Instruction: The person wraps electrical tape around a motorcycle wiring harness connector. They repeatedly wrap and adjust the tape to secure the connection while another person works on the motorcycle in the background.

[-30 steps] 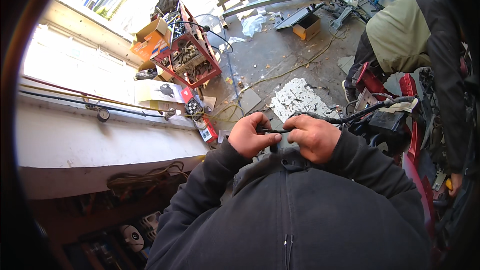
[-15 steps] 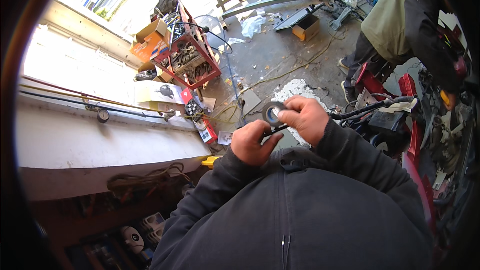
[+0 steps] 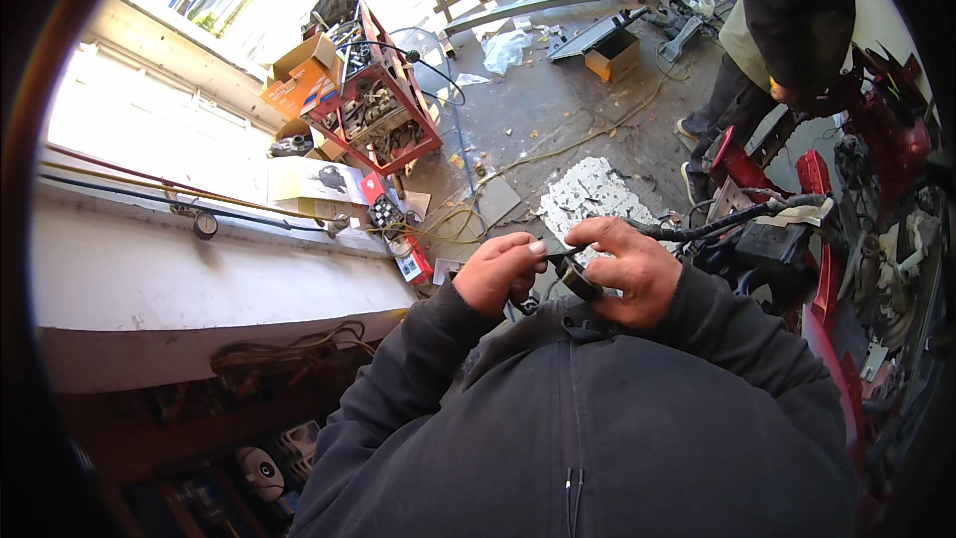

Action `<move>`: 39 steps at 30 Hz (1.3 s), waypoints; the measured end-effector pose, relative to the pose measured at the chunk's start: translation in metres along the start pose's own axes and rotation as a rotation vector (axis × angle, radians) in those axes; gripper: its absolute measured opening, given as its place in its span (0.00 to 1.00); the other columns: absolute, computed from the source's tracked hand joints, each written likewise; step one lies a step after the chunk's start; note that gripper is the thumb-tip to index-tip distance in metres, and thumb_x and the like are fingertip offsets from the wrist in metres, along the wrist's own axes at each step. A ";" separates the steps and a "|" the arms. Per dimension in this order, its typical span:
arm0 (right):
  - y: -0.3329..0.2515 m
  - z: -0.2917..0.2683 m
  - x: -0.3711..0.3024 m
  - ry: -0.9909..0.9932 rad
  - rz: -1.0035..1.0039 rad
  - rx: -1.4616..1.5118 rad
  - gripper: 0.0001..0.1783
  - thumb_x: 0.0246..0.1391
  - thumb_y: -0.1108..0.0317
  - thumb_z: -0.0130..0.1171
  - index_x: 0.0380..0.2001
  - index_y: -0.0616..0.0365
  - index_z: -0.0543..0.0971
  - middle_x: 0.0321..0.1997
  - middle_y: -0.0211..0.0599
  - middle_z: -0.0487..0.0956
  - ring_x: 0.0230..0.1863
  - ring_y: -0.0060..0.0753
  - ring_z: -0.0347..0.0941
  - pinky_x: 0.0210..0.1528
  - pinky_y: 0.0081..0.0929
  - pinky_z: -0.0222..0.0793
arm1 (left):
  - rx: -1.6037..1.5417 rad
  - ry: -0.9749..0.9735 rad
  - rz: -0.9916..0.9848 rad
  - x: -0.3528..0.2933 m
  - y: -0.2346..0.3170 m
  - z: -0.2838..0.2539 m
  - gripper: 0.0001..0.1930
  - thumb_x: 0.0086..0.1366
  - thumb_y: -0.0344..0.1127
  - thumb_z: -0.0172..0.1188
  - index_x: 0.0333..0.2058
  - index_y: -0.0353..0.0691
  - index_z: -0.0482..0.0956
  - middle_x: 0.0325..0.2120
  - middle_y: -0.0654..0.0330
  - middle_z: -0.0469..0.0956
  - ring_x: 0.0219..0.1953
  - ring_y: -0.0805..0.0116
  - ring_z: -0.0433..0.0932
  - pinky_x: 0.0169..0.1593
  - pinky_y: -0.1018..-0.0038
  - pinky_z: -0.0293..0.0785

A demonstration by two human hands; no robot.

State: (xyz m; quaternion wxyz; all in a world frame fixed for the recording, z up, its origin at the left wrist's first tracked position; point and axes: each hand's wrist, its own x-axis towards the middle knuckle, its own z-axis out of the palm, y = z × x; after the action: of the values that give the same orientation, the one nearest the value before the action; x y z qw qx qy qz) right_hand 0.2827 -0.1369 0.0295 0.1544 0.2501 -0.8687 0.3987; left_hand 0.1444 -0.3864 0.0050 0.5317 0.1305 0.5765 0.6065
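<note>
Head view, clock read from centre. Left hand (image 3: 490,279), near 5 o'clock: thumb and fingers pinched on a thin black strand (image 3: 558,256); whether cable or tape there, cannot tell. Right hand (image 3: 639,274), toward 4: closed on a dark tape roll (image 3: 578,282), seen nearly edge-on, the roll lying between the two hands. Black harness (image 3: 712,228) runs from behind the right hand toward 3. Containers: red cart (image 3: 428,125) at 11, tools (image 3: 351,60) in its upper tray, greyish metal parts (image 3: 373,112) on the shelf below. Orange cardboard box (image 3: 289,97), between 10 and 11, flaps up, contents hidden. Smaller orange box (image 3: 615,65) at 1, grey panel (image 3: 596,32) tilted across its top. Red carton (image 3: 422,257) near 9; dark pieces on it, contents or print, unclear.
</note>
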 end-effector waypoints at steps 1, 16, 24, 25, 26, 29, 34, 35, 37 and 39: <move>0.001 0.000 -0.001 -0.038 0.019 -0.026 0.12 0.47 0.81 0.71 0.36 0.63 0.81 0.64 0.57 0.78 0.65 0.64 0.78 0.66 0.51 0.77 | 0.024 0.014 0.003 0.001 0.001 0.002 0.15 0.82 0.44 0.66 0.40 0.39 0.82 0.25 0.72 0.73 0.27 0.81 0.71 0.31 0.75 0.68; 0.019 0.005 0.038 -0.022 0.845 0.429 0.23 0.69 0.53 0.74 0.36 0.68 0.88 0.29 0.41 0.85 0.33 0.27 0.79 0.39 0.35 0.77 | 0.994 0.345 0.910 0.003 0.001 0.043 0.11 0.63 0.29 0.80 0.34 0.38 0.82 0.29 0.54 0.78 0.28 0.50 0.81 0.32 0.60 0.77; 0.008 -0.003 0.018 0.151 0.729 0.738 0.17 0.58 0.70 0.74 0.49 0.62 0.84 0.48 0.34 0.84 0.47 0.24 0.79 0.48 0.30 0.78 | 0.774 0.375 0.674 0.004 0.002 0.036 0.05 0.76 0.31 0.66 0.45 0.36 0.85 0.39 0.46 0.88 0.40 0.40 0.86 0.45 0.56 0.83; 0.006 -0.002 0.015 0.132 0.604 0.639 0.13 0.53 0.79 0.70 0.42 0.60 0.80 0.57 0.39 0.77 0.57 0.30 0.76 0.58 0.32 0.75 | 0.804 0.381 0.708 0.007 0.002 0.034 0.06 0.76 0.31 0.66 0.45 0.35 0.85 0.38 0.47 0.87 0.39 0.42 0.86 0.45 0.57 0.82; 0.006 -0.005 0.012 0.077 0.507 0.460 0.15 0.50 0.79 0.70 0.42 0.60 0.80 0.59 0.43 0.76 0.59 0.38 0.76 0.61 0.36 0.74 | 0.839 0.389 0.745 0.009 0.002 0.031 0.06 0.77 0.31 0.65 0.45 0.35 0.85 0.36 0.48 0.87 0.38 0.45 0.86 0.45 0.59 0.82; 0.008 -0.010 0.004 -0.028 0.185 0.009 0.17 0.45 0.75 0.73 0.40 0.57 0.80 0.66 0.51 0.76 0.66 0.60 0.73 0.69 0.50 0.70 | 0.655 0.348 0.549 0.010 -0.002 0.026 0.07 0.78 0.33 0.65 0.44 0.34 0.84 0.33 0.53 0.84 0.36 0.57 0.82 0.44 0.63 0.79; 0.004 -0.010 -0.001 0.003 0.179 0.027 0.18 0.54 0.65 0.79 0.42 0.59 0.82 0.61 0.54 0.81 0.62 0.62 0.77 0.64 0.51 0.74 | 0.400 0.166 0.333 0.011 -0.005 0.024 0.11 0.76 0.37 0.71 0.39 0.34 0.83 0.28 0.62 0.79 0.33 0.74 0.75 0.38 0.69 0.74; 0.004 -0.010 0.000 0.066 0.291 0.119 0.19 0.60 0.62 0.79 0.43 0.62 0.82 0.50 0.51 0.84 0.51 0.49 0.82 0.53 0.44 0.79 | 0.426 0.170 0.349 0.010 -0.004 0.025 0.12 0.75 0.36 0.73 0.38 0.34 0.83 0.27 0.63 0.79 0.33 0.75 0.75 0.37 0.69 0.74; 0.003 -0.012 0.003 0.089 0.646 0.346 0.18 0.64 0.61 0.77 0.44 0.64 0.81 0.44 0.47 0.86 0.41 0.37 0.82 0.44 0.37 0.78 | 0.485 0.178 0.334 0.007 -0.003 0.029 0.13 0.72 0.35 0.76 0.36 0.34 0.82 0.25 0.63 0.77 0.31 0.75 0.74 0.35 0.69 0.73; 0.009 -0.018 0.009 -0.002 0.743 0.415 0.18 0.71 0.58 0.72 0.41 0.65 0.85 0.34 0.42 0.86 0.36 0.31 0.81 0.42 0.36 0.78 | 0.656 0.216 0.526 0.006 0.000 0.035 0.13 0.65 0.33 0.81 0.34 0.36 0.82 0.23 0.58 0.78 0.27 0.64 0.78 0.33 0.65 0.75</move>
State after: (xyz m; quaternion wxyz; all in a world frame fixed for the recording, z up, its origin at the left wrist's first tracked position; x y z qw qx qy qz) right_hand 0.2716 -0.1214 0.0396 -0.0545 -0.0536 -0.8012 0.5935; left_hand 0.1695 -0.3617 0.0125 0.2259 0.3710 0.7382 0.5161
